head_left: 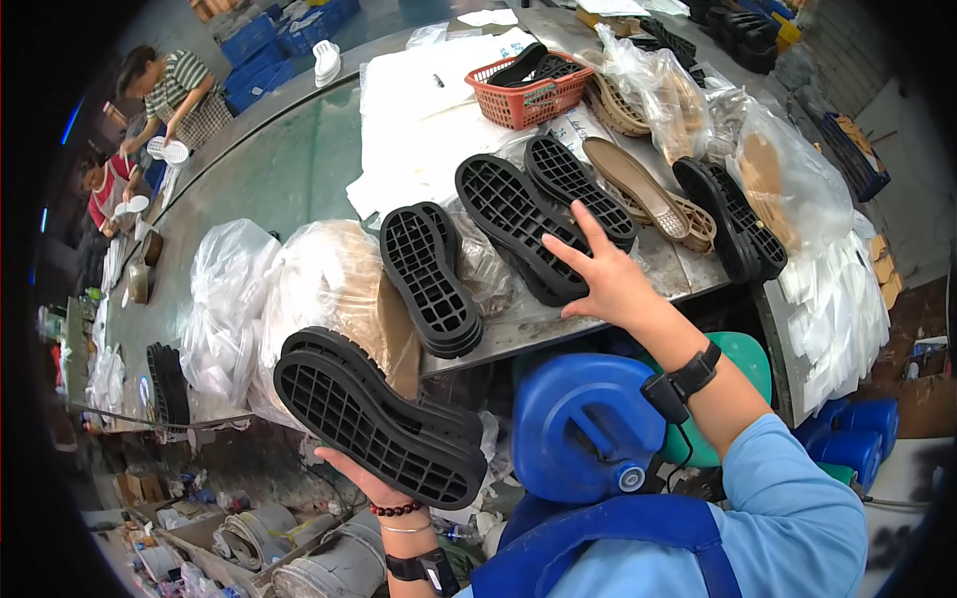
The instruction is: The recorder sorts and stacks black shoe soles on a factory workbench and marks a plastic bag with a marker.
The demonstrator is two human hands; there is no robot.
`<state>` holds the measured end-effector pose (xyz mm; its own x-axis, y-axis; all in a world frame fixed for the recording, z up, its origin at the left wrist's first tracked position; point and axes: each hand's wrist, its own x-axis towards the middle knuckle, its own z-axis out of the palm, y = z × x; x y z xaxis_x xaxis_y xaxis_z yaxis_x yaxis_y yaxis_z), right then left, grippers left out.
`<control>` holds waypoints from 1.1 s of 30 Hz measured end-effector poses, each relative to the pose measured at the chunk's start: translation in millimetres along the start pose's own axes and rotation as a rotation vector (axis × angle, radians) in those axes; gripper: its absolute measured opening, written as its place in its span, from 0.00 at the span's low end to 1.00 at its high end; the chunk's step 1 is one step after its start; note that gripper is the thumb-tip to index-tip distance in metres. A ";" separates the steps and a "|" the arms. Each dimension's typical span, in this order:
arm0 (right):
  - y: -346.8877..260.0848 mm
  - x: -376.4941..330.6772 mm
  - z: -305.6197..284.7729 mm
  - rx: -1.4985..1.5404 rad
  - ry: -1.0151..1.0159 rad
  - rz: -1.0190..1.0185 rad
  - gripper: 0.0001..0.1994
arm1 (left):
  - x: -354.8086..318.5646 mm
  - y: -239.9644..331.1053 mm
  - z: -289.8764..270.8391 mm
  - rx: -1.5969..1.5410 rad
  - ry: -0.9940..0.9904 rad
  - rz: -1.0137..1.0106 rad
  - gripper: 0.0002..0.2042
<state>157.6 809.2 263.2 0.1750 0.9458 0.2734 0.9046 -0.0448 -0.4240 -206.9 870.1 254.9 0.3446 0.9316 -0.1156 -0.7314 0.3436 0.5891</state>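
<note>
My left hand (367, 480) is closed under a stack of black shoe soles (374, 419), held tilted off the table's front edge with the grid-patterned side showing. Its fingers are mostly hidden behind the soles. My right hand (610, 279) has its fingers spread over a black shoe sole stack (506, 207) on the table; whether the fingertips touch it I cannot tell. Another black sole (573, 184) lies close to those fingers. Left of them is a pair of black soles (429, 279). To the right lie a brown sole (638, 184) and more black soles (733, 219).
A red basket (528, 100) with black soles stands on white paper (414, 149). Plastic bags (234, 299) crowd the table's left front and right side. A blue jug (588, 429) stands below the edge. Two people (184, 95) handle white soles at far left.
</note>
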 end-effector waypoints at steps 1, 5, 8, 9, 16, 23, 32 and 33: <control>-2.8 2.0 1.8 -0.031 -0.044 0.046 0.47 | -1.0 -0.8 0.7 -0.004 -0.005 0.001 0.39; 11.1 13.0 3.8 0.144 0.093 0.138 0.41 | -1.1 0.3 3.4 0.012 -0.007 0.011 0.39; 27.7 25.1 -7.9 0.778 0.250 0.328 0.39 | -3.1 2.7 0.9 0.008 -0.014 0.009 0.39; 21.0 28.1 -17.1 1.034 0.245 0.393 0.39 | -4.0 5.7 -3.1 0.012 -0.007 0.010 0.39; 24.5 21.1 -29.6 0.918 0.455 0.321 0.39 | -4.3 7.0 -1.2 -0.006 -0.038 0.071 0.40; -4.4 -2.3 27.9 0.111 0.294 0.128 0.39 | -2.7 4.1 -11.4 0.026 -0.026 0.007 0.40; 48.6 9.1 -1.9 -0.154 0.356 0.299 0.45 | -1.1 -0.4 0.7 0.070 -0.011 -0.010 0.40; 71.9 10.8 0.0 -0.160 0.366 0.304 0.45 | -0.8 -1.6 1.2 0.074 -0.046 -0.028 0.40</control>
<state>224.5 816.2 235.7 0.5391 0.7088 0.4550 0.8346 -0.3771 -0.4015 -205.3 868.7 255.0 0.3926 0.9146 -0.0970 -0.6759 0.3585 0.6439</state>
